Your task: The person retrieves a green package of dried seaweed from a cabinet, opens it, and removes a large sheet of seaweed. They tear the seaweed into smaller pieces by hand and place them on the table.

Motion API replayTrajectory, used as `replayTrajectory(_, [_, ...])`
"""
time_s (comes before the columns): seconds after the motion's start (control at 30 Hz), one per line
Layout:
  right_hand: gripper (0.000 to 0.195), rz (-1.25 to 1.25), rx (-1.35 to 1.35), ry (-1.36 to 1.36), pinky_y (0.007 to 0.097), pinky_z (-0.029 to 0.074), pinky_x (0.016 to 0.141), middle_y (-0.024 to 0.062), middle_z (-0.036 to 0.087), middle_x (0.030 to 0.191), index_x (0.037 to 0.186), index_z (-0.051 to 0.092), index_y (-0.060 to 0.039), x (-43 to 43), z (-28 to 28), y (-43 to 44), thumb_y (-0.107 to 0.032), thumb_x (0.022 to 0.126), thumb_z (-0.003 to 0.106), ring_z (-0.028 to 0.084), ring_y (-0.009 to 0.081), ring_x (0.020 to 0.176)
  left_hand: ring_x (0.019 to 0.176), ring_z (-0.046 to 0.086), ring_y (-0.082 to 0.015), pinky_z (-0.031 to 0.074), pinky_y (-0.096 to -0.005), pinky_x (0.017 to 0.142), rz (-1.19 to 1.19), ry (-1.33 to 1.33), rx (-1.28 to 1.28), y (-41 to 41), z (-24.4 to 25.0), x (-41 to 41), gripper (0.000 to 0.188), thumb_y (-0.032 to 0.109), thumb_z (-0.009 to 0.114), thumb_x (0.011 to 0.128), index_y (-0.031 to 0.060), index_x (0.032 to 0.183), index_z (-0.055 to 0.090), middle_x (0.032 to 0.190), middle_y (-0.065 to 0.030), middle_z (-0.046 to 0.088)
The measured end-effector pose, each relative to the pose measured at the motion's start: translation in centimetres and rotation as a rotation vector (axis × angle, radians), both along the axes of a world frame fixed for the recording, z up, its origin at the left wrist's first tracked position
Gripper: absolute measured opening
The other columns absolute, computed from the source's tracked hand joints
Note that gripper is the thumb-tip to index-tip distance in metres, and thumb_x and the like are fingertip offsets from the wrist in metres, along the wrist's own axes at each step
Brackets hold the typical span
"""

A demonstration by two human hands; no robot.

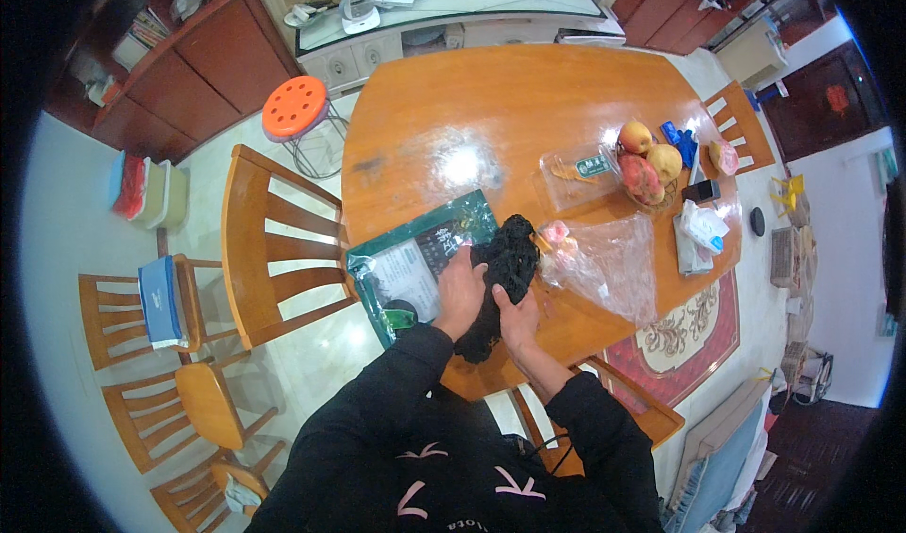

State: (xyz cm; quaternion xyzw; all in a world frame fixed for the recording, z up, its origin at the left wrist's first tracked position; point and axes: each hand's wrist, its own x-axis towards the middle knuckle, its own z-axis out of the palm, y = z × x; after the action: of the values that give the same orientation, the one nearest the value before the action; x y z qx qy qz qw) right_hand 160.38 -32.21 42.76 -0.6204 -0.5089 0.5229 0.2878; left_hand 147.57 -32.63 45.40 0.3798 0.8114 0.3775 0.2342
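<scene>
A long bundle of crinkled black fabric or yarn (517, 257) lies near the front of the wooden table (425, 101), just before me. My left hand (461, 289) grips its left side, fingers partly hidden. From the right, my right hand (518, 318) holds its middle with the thumb on top. Under and beside my left hand is a flat green-and-clear plastic packaging bag (403, 278) bearing writing. To the right of the bundle a crumpled clear plastic bag (616, 271) is spread out, with pink and orange pieces (557, 236) at its left end.
Fruit (640, 176) is piled in a basket at the right, beside a clear plastic tray (577, 179). Near the right edge are a tissue pack (703, 227) and a small black box (701, 191). A wooden chair (248, 243) stands at the left, an orange stool (295, 106) beyond.
</scene>
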Motion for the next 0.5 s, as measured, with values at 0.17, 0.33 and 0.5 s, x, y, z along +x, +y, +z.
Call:
replayTrajectory(0.17, [0.034, 0.009, 0.005, 0.096, 0.0283, 0.049, 0.083, 0.0065, 0.066, 0.105, 0.116, 0.056, 0.0011, -0.3, 1.3, 0.0, -0.015, 0.089, 0.067, 0.061, 0.0145, 0.093, 0.086, 0.061, -0.0449, 0.049, -0.0487, 0.075, -0.049, 0.03, 0.06, -0.2, 0.1, -0.2, 0.037, 0.011, 0.068, 0.08, -0.0031, 0.112, 0.056, 0.089, -0.0294, 0.063])
replayTrajectory(0.33, [0.033, -0.038, -0.065, 0.14, 0.0284, 0.049, 0.082, 0.0053, 0.066, 0.104, 0.116, 0.057, 0.0, -0.1, 1.1, 0.2, -0.014, 0.088, 0.067, 0.061, 0.0141, 0.092, 0.088, 0.061, -0.0453, 0.05, -0.0475, 0.076, -0.131, 0.09, 0.114, -0.2, 0.8, -0.2, 0.038, 0.009, 0.066, 0.081, -0.0053, 0.114, 0.055, 0.095, -0.0295, 0.062])
replayTrajectory(0.5, [0.036, -0.044, -0.132, 0.279, 0.0321, 0.046, 0.089, 0.0089, 0.066, 0.107, 0.117, 0.057, 0.0013, -0.1, 1.8, 0.6, -0.012, 0.085, 0.068, 0.061, 0.0191, 0.097, 0.091, 0.06, -0.0458, 0.05, -0.0467, 0.078, -0.149, 0.141, 0.153, -0.2, 0.5, -0.1, 0.037, 0.009, 0.067, 0.081, -0.0052, 0.114, 0.056, 0.102, -0.0291, 0.062])
